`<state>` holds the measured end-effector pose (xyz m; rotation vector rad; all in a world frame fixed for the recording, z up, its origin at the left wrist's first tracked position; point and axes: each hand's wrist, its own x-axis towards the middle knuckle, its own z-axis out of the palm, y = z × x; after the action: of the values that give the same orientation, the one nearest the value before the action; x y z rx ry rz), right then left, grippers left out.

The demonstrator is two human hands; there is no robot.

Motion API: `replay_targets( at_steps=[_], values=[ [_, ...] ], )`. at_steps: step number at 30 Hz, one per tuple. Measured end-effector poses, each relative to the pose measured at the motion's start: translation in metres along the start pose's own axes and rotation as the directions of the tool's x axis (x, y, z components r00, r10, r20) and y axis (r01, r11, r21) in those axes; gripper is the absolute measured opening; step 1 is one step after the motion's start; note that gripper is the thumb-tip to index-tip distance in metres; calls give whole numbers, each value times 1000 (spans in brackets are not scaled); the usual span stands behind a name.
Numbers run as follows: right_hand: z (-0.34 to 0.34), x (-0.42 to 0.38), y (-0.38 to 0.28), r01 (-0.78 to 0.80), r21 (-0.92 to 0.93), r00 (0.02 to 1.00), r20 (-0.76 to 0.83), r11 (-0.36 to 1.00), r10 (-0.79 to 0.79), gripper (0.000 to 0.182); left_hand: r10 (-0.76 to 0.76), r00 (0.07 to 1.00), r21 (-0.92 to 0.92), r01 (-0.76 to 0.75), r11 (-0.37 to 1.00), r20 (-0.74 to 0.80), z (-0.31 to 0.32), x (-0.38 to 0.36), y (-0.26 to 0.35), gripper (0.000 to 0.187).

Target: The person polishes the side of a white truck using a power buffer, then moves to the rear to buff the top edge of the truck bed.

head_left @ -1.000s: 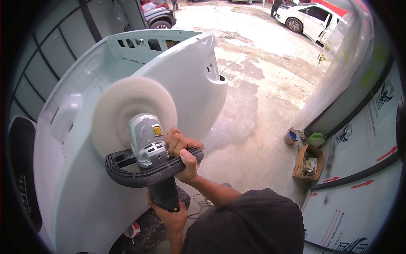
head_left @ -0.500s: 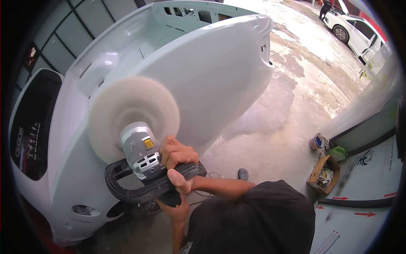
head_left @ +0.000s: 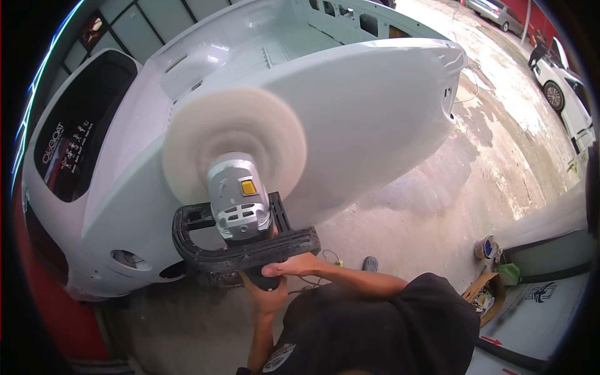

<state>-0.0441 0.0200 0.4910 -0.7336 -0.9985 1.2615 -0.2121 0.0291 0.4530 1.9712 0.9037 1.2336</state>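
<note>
A grey and black power polisher (head_left: pixel 235 195) is in both my hands. Its round pale buffing pad (head_left: pixel 234 128) is blurred by spinning and lies over the white curved car panel (head_left: pixel 375 106); contact is hidden behind the pad. My left hand (head_left: pixel 267 299) is closed around the rear grip, below the black loop handle (head_left: pixel 247 255). Beside it, my right hand (head_left: pixel 299 265) grips the tool under the loop handle, with its thumb across the rear grip. The right fingers are mostly hidden behind the handle.
The car's dark rear window (head_left: pixel 87 128) is at left. A cable (head_left: pixel 331 255) trails on the concrete floor (head_left: pixel 375 219) by my shoe (head_left: pixel 370 264). At right stand a bucket (head_left: pixel 484 247) and a cardboard box (head_left: pixel 490 297). Another person (head_left: pixel 537 49) stands near a white car (head_left: pixel 565 94).
My right hand has shifted from the top of the loop handle down toward the rear grip. The view has swung, and the pad sits higher in it. The pad is blurred in both frames.
</note>
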Motion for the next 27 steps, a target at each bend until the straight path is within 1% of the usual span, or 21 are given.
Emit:
replay_targets(
  at_steps=[1, 3, 4, 6, 9, 11, 12, 13, 16, 18, 20, 21, 22, 24, 25, 27],
  values=[
    [-11, 1, 1, -27, 45, 999, 36, 999, 25, 84, -3, 1000, 36, 2, 999, 29, 7, -1, 5, 78],
    [-33, 7, -1, 36, 278, 994, 93, 960, -64, 85, 11, 993, 36, -15, 999, 115, 23, 2, 24, 87],
    [-42, 8, -4, 80, 376, 986, 107, 923, -129, 86, 33, 984, -3, -33, 999, 175, 31, 12, 44, 92],
    [-65, 8, -17, 154, 488, 967, 104, 859, -233, 89, -108, 944, -81, 140, 987, 311, 47, 27, 69, 97],
    [-82, -1, -44, 305, 490, 928, 38, 816, -370, 100, -161, 910, 32, 161, 986, 383, 66, 39, 87, 97],
    [-78, -7, -66, 356, 484, 912, 7, 799, -411, 99, -232, 866, 5, 257, 967, 442, 70, 45, 96, 96],
    [-77, -11, -72, 355, 466, 919, -15, 810, -395, 96, -264, 841, -10, 304, 953, 473, 71, 46, 98, 96],
    [-73, -11, -73, 341, 453, 928, -23, 824, -371, 94, -273, 832, 3, 311, 950, 482, 69, 46, 98, 98],
    [-58, -14, -69, 262, 420, 960, -20, 869, -280, 90, -215, 875, -64, 268, 961, 433, 55, 36, 93, 99],
    [-56, -18, -27, 198, 392, 980, -94, 898, -175, 87, -221, 897, -89, 274, 958, 382, 37, 27, 93, 99],
    [-53, -17, 22, 91, 454, 994, -103, 886, -49, 74, -199, 927, -111, 245, 963, 319, 17, 21, 89, 98],
    [-49, -15, 44, 12, 524, 997, -66, 851, 26, 66, -176, 944, -117, 216, 969, 280, 7, 17, 87, 98],
    [-40, -11, 51, -36, 545, 997, -35, 838, 66, 61, -154, 958, -122, 187, 975, 240, -4, 13, 84, 97],
    [-19, -2, 62, -134, 581, 989, 28, 803, 145, 52, -173, 954, -119, 207, 971, 246, -25, 3, 67, 103],
    [-7, 5, 63, -159, 562, 986, 45, 812, 162, 50, -182, 951, -118, 217, 969, 250, -35, -1, 60, 107],
    [18, 15, 56, -208, 525, 978, 85, 825, 193, 43, -231, 947, -180, 273, 945, 224, -51, -8, 52, 107]
  ],
)
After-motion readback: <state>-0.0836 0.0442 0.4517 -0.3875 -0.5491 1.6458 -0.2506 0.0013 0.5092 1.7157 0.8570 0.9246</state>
